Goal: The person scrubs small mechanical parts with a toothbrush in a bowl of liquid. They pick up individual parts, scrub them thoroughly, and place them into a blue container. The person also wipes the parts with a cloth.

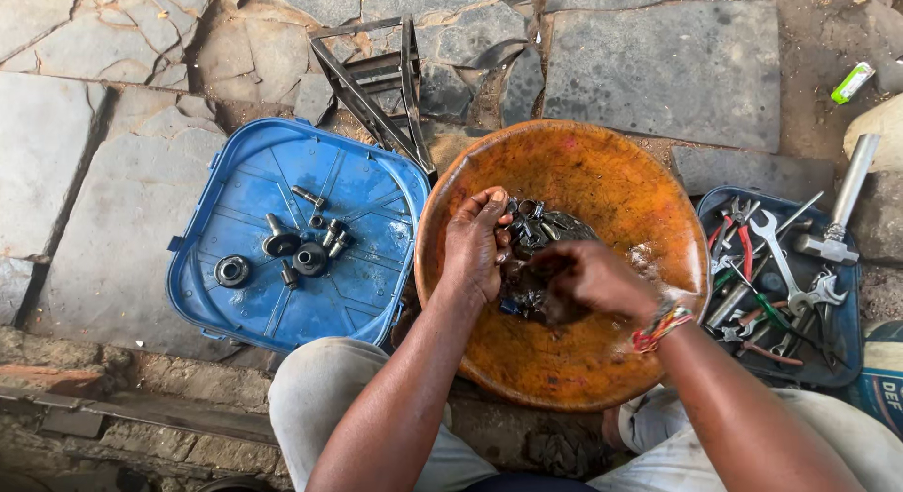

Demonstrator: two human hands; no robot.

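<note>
Lighting: soft, even daylight, bright overall, with no hard-edged shadows; only faint shade under the orange basin point(602, 172) rim and beneath the forearms. Glare: mild sheen on the wet basin wall, the blue plastic lid point(282, 294) and the hammer head point(828, 246). Quality: sharp at centre, colours saturated; wide-angle bending of the stone paving point(658, 69) toward the edges, corners slightly soft.

Outdoor repair workshop: stone paving point(658, 69), tray of spanners point(781, 276), greasy parts point(301, 247).
</note>
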